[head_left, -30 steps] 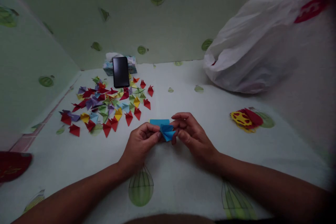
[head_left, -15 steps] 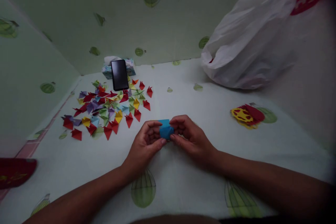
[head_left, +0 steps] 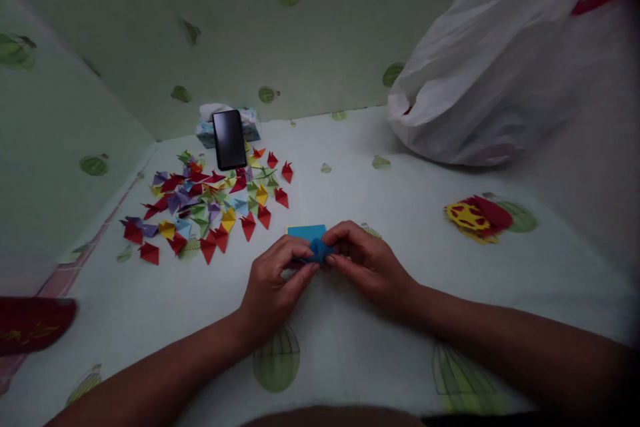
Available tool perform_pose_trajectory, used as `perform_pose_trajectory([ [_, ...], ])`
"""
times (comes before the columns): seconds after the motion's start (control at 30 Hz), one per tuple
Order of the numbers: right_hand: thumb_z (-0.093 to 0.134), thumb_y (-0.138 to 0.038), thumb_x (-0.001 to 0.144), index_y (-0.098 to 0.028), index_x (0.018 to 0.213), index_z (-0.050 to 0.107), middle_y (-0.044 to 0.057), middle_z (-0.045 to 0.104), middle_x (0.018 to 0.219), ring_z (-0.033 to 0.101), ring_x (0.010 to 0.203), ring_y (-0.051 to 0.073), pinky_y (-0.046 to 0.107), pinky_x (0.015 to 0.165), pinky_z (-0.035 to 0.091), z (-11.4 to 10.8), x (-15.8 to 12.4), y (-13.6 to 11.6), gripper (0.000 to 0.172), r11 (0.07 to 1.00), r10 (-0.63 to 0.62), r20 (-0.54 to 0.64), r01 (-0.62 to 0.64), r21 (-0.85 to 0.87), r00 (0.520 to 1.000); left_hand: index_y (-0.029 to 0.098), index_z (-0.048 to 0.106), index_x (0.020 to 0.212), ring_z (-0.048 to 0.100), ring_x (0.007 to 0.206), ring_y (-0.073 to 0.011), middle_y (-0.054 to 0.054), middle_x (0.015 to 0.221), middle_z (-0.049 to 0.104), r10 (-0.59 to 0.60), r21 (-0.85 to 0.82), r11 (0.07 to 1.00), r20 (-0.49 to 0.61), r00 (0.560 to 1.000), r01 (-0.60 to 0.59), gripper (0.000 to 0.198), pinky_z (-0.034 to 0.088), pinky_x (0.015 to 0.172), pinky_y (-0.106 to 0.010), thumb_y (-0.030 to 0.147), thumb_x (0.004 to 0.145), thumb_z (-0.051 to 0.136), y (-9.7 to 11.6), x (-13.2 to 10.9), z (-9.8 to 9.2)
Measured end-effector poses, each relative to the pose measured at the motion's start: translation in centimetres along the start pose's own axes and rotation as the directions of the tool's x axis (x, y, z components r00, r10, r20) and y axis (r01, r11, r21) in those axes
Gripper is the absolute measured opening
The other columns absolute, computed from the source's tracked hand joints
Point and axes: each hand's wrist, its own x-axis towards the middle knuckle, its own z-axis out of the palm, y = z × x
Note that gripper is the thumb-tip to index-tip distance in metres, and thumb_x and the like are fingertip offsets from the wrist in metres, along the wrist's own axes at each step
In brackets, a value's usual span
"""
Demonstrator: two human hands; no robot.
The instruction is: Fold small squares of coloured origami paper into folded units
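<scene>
A small piece of folded blue paper [head_left: 320, 250] is pinched between both my hands, its exact shape partly hidden by fingers. My left hand [head_left: 280, 280] grips its left side between thumb and forefinger. On the right side, the thumb and fingers of my right hand [head_left: 363, 257] are closed on it. Just behind the fingers lies a flat stack of blue paper [head_left: 307, 232] with a yellowish edge. Many small folded paper pieces [head_left: 220, 237] in red, yellow, green, purple and blue are heaped to the left, several with pointed tips.
A black phone [head_left: 229, 140] leans on a tissue box [head_left: 253, 125] by the wall. At the back right stands a large white plastic bag [head_left: 465, 100]. Red and yellow cut-out pieces [head_left: 473, 217] lie at right. A dark red item [head_left: 37, 325] shows at the left edge.
Both hands have tilted and closed further around the blue paper, which looks more compact. The blue stack behind it shows more. The whole view has shifted slightly.
</scene>
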Motion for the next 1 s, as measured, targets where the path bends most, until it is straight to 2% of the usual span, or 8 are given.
perform_pose_trajectory([
  [0.13,0.057,-0.024,0.092,-0.019,0.097,0.059,0.003,0.06,0.084,0.059,0.076,0.016,0.031,0.07,0.05,-0.2,0.1,-0.6,0.007,1.0,0.018,0.028,-0.018,0.001,0.999,0.02,0.068,0.09,0.066,0.085,-0.0182,-0.006,0.089,0.07,0.19,0.2,0.962,-0.008,0.982,-0.185,0.01,0.054,0.076,-0.03,0.013,0.086,0.063,-0.1,0.0,-0.1],
  [0.3,0.05,-0.03,0.097,-0.018,0.089,0.063,0.003,0.06,0.082,0.058,0.076,0.016,0.03,0.071,0.047,-0.5,0.3,-1.0,0.02,1.0,0.006,0.029,-0.006,-0.013,1.0,0.019,0.071,0.096,0.068,0.087,-0.0181,-0.008,0.092,0.072,0.3,0.306,0.905,0.036,0.953,-0.296,0.016,0.055,0.08,-0.03,0.009,0.087,0.061,-0.3,0.0,-0.1],
  [0.53,0.057,-0.027,0.093,-0.017,0.084,0.065,0.003,0.062,0.08,0.058,0.074,0.015,0.03,0.071,0.046,-0.7,0.5,-0.6,0.016,0.994,0.091,0.035,-0.093,0.062,0.995,0.019,0.07,0.101,0.068,0.088,-0.0176,-0.008,0.096,0.072,0.325,0.351,0.878,0.062,0.944,-0.325,0.02,0.056,0.082,-0.03,0.008,0.087,0.061,-0.7,-0.1,-0.3],
  [0.7,0.06,-0.028,0.09,-0.017,0.082,0.065,0.001,0.061,0.075,0.057,0.071,0.014,0.029,0.069,0.046,-0.7,0.7,-0.5,0.014,0.982,0.139,0.062,-0.146,0.118,0.988,0.018,0.071,0.098,0.068,0.088,-0.0175,-0.008,0.092,0.072,0.302,0.34,0.892,0.044,0.952,-0.299,0.016,0.056,0.08,-0.03,0.009,0.088,0.061,-0.2,0.1,-0.3],
  [1.0,0.061,-0.024,0.085,-0.016,0.076,0.06,0.0,0.057,0.071,0.05,0.065,0.012,0.025,0.06,0.038,-0.6,0.7,-0.6,0.012,0.97,0.203,0.092,-0.214,0.118,0.975,0.019,0.072,0.096,0.067,0.09,-0.0179,-0.008,0.092,0.073,0.185,0.138,0.973,0.013,0.983,-0.185,0.022,0.054,0.08,-0.03,0.015,0.094,0.051,0.4,0.0,-0.5],
])
